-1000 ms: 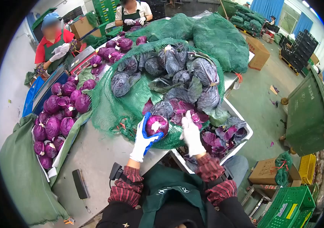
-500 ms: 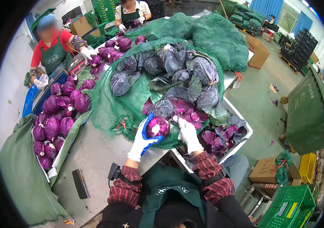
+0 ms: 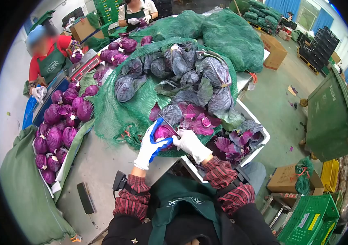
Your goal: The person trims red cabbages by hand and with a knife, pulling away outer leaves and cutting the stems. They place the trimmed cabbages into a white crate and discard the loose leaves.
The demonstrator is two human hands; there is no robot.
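My left hand (image 3: pixel 146 148), in a white and blue glove, cups a peeled red cabbage (image 3: pixel 164 133) at the near edge of the green net. Against the cabbage's right side is my right hand (image 3: pixel 193 145), white-gloved and closed on a knife. The thin dark knife blade (image 3: pixel 168 124) slants up and left across the top of the cabbage. Just beyond lie loose purple leaves (image 3: pixel 198 121) and an untrimmed, greyish cabbage (image 3: pixel 170 114). Several more untrimmed cabbages (image 3: pixel 184 67) are heaped on the open net (image 3: pixel 112 118).
Peeled cabbages (image 3: pixel 54 139) fill a cloth-lined container at left. A white bin (image 3: pixel 264 141) of leaf scraps stands at my right, beside the metal table (image 3: pixel 78 163). A phone (image 3: pixel 86 198) lies on the table. Two co-workers (image 3: pixel 51 61) handle cabbages across from me. A green wheeled bin (image 3: pixel 333 118) stands right.
My right hand has moved left onto the cabbage, and the knife blade now shows across it. The red-sleeved co-worker has lifted a cabbage and drawn back.
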